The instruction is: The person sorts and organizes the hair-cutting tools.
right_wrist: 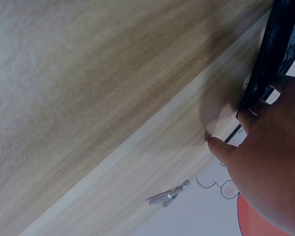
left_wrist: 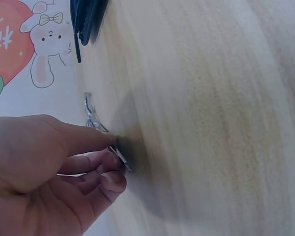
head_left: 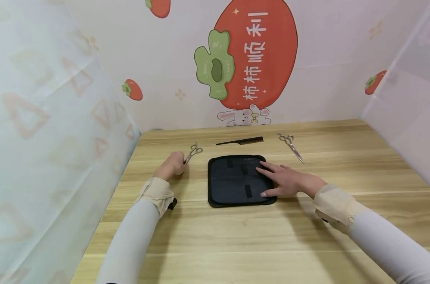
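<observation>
My left hand pinches a pair of silver hair scissors by the blade end. Its finger loops point away from me, toward the back of the table. In the left wrist view, thumb and fingertips close on the scissors, low over the wood. Spread fingers of my right hand rest on the right side of a flat black case with rounded corners and dark strips on top. From the right wrist, the case's edge shows beside the fingers.
A black tail comb lies behind the case. Another pair of silver scissors lies at the back right, blades toward me. A printed cloth wall rises behind the wooden table, with white sheets at both sides.
</observation>
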A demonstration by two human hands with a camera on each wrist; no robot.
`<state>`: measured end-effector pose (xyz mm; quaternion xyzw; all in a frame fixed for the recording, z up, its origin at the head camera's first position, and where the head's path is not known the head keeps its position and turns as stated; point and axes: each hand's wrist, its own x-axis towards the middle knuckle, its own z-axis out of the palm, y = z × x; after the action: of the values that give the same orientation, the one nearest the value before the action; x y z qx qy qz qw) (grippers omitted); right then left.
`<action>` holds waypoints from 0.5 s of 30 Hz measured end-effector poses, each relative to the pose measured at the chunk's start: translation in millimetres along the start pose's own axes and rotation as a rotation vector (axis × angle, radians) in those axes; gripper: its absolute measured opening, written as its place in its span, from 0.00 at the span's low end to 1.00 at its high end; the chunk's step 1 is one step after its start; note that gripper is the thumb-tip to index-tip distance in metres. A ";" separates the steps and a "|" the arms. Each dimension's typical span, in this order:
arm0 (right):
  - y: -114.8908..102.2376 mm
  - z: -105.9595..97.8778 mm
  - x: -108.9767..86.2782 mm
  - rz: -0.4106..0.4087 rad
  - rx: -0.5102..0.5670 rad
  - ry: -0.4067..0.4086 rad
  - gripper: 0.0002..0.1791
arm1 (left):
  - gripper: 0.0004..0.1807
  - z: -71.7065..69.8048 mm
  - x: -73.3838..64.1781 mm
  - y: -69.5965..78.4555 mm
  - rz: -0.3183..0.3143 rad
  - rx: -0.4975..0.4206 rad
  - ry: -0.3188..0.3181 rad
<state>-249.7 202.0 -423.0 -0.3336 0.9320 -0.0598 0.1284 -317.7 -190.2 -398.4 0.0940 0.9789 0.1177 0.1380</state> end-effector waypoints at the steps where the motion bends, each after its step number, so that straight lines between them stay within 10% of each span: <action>1: -0.4 -0.4 0.0 -0.001 0.002 0.000 0.49 | 0.05 -0.9 -1.3 0.3 0.002 0.007 -0.009; 15: -4.3 -0.7 -1.6 0.006 0.003 0.014 0.50 | 0.07 -1.9 -13.2 0.8 -0.010 -0.022 -0.106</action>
<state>-246.0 199.7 -421.2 -0.3300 0.9339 -0.0632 0.1223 -305.6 -192.7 -393.1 0.0937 0.9693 0.1227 0.1914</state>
